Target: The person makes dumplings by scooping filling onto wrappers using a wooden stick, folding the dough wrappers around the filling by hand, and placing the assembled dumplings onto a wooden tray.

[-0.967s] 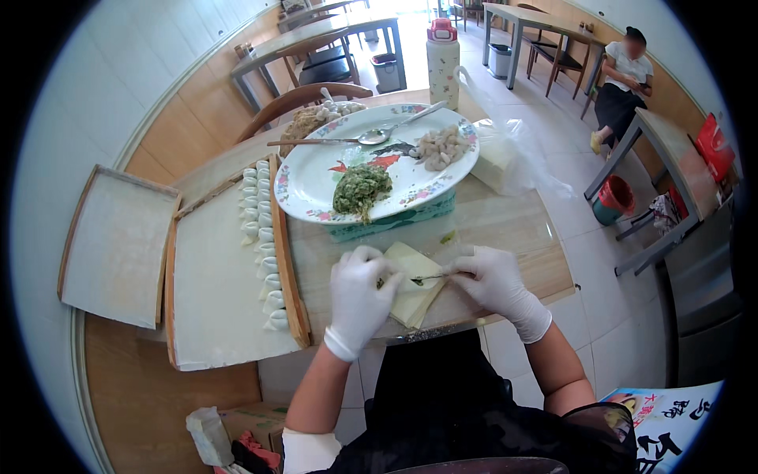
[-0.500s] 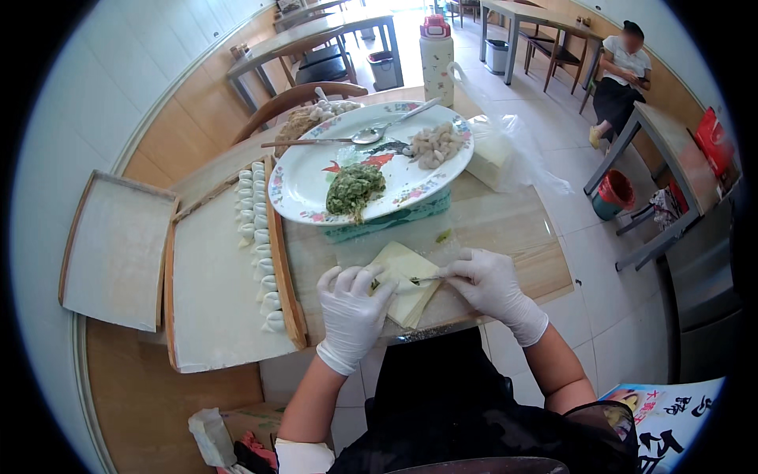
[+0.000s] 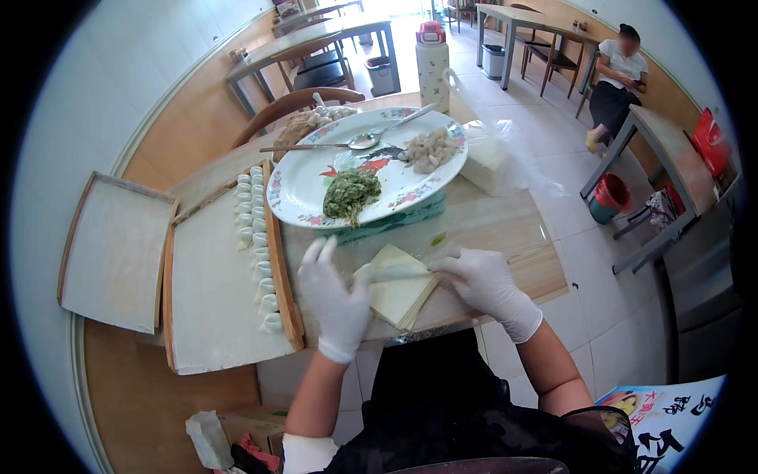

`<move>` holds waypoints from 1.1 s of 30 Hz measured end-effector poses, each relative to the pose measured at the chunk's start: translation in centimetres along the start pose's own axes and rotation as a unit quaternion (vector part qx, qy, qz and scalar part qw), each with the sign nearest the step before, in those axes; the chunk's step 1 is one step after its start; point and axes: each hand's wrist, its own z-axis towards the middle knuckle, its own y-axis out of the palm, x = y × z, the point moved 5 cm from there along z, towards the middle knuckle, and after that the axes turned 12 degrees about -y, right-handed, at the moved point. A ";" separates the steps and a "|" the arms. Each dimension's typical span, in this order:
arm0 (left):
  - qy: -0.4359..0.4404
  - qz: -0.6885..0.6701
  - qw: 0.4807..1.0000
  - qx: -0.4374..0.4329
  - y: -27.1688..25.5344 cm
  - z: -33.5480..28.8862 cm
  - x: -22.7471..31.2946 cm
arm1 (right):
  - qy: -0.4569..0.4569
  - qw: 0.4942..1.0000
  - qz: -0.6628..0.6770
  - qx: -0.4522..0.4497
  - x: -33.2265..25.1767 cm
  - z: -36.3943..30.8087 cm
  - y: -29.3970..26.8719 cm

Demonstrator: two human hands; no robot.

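My right hand [image 3: 479, 286], in a white glove, pinches the end of a thin stick-like tool, largely hidden by the fingers. A blurred pale strip [image 3: 399, 272] runs from those fingers toward my left hand; I cannot tell whether it is the tool or a rolled wrapper. Beneath it lies a stack of square dough wrappers [image 3: 399, 304]. My gloved left hand [image 3: 335, 296] is left of the stack, smeared by motion, its fingers stretched out and apart. Just beyond, a floral oval plate [image 3: 296, 197] bears green minced filling [image 3: 351, 193] and shrimp pieces [image 3: 430, 150].
A wooden-framed tray [image 3: 213, 292] holds a row of folded wontons [image 3: 259, 225] along its right side. A spoon [image 3: 363, 141] lies across the plate, which rests on a green box [image 3: 403, 220]. Behind stand a bottle [image 3: 432, 75] and a plastic bag [image 3: 513, 170]. A person [image 3: 620, 75] sits far right.
My left hand has moved left off the wrapper and its fingers have straightened. The green filling seen on the top wrapper is out of sight. My right hand has barely moved.
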 end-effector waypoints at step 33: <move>-0.235 -0.378 0.835 -0.324 0.2 -1.3 -2.3 | -0.306 0.950 -0.002 0.056 -8.9 1.3 -1.5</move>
